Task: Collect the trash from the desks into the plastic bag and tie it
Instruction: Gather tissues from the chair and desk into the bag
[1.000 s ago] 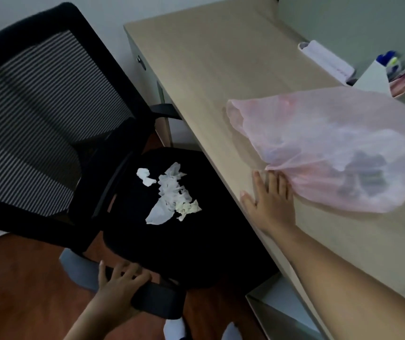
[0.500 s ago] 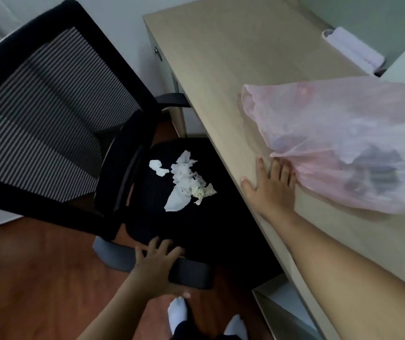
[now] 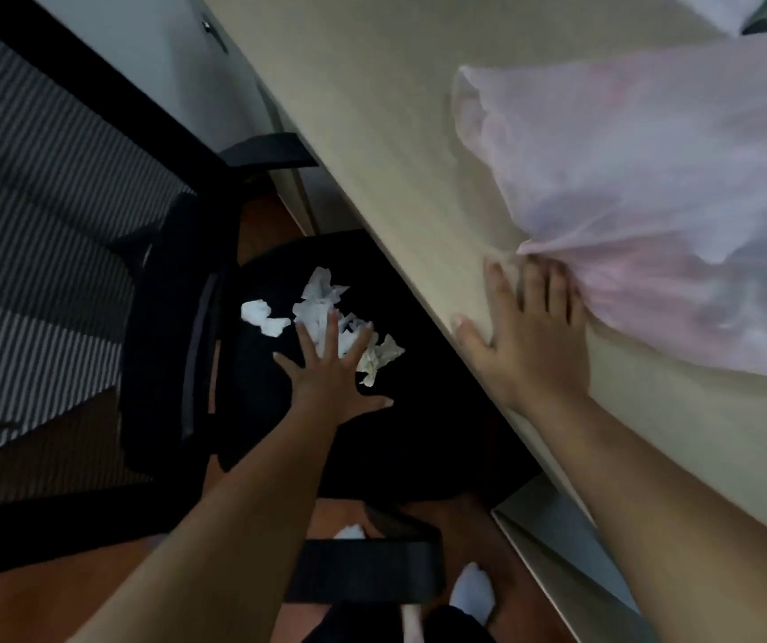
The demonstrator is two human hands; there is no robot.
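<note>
- Head view, centre of frame: left hand (image 3: 332, 364) spread wide, grasping nothing, poised over crumpled white tissue scraps (image 3: 325, 313) on black office chair seat (image 3: 418, 410).
- Right of centre: right hand (image 3: 530, 336) flat on pale wooden desk (image 3: 372, 109), fingers extended, touching near edge of translucent pink plastic bag (image 3: 650, 201), not clenched on it.
- Step in hand, apparently: gathering chair tissues.
- Next move calls for closing fingers around loose scraps, carrying them up to bag mouth.

The chair seat (image 3: 418, 410) sits at nine o'clock of the counter (image 3: 372, 132), carrying crumpled tissues (image 3: 321, 304). On the counter, toward two o'clock, lies the plastic bag (image 3: 650, 178); an armrest (image 3: 363, 570) lies at six.
</note>
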